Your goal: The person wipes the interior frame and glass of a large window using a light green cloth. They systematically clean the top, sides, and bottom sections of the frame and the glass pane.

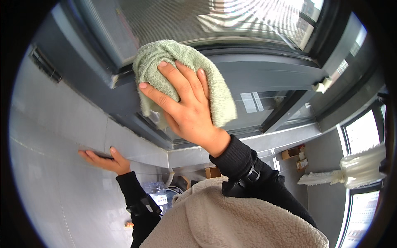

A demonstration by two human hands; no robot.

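Note:
A pale green terry cloth (223, 99) is bunched under my right hand (192, 111), which presses it with spread fingers against the dark grey window frame (264, 70). Its folds stick up past my fingertips, and one end hangs down beside my wrist. What lies behind the cloth is hidden. Lower on the left, my left hand (106, 162) is held against the grey tiled wall (62, 153), fingers stretched out and nothing seen in them. Above the cloth is the upper window pane (173, 25), with fine horizontal lines across it.
A white latch-like piece (322, 85) sits on the frame at the right. Below are a clear plastic water jug (157, 194) and cardboard boxes (291, 153). A tied whitish curtain (359, 169) hangs by a window at the far right.

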